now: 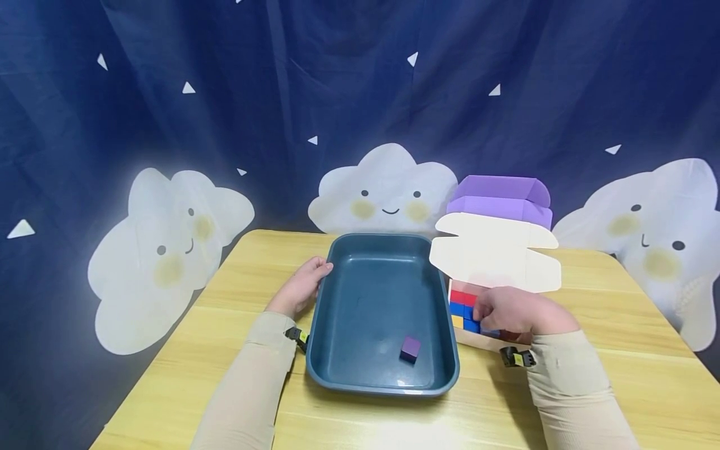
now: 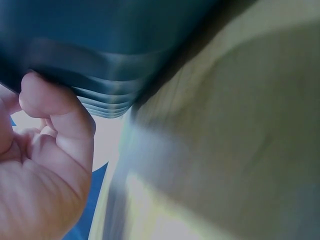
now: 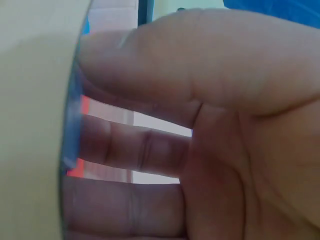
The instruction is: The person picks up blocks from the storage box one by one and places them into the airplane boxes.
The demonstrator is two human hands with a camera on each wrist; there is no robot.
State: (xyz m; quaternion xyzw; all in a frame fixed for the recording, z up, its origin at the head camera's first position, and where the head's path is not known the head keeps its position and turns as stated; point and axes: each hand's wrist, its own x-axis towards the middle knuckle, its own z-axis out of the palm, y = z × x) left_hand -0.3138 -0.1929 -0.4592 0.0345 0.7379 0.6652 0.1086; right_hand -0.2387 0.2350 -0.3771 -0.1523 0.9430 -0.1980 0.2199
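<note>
My left hand (image 1: 304, 284) grips the left rim of a dark teal tray (image 1: 360, 300); in the left wrist view the thumb (image 2: 47, 97) lies against its outer side. A purple cube (image 1: 410, 349) sits inside the tray near its front right. On the right, my right hand (image 1: 514, 310) reaches into an open cardboard box (image 1: 478, 342) of coloured blocks, fingertips right at the blue blocks (image 1: 457, 309). The right wrist view has the box wall (image 3: 32, 125) hiding the fingertips, with a blue block (image 3: 73, 125) beside them; whether they pinch it I cannot tell.
Red blocks (image 1: 462, 297) and a yellow block (image 1: 457, 322) lie with the blue ones. The box's lid (image 1: 489, 247) is folded back, white inside with a purple end flap (image 1: 500, 197). A dark blue curtain (image 1: 349, 75) with clouds hangs behind the wooden table (image 1: 225, 331).
</note>
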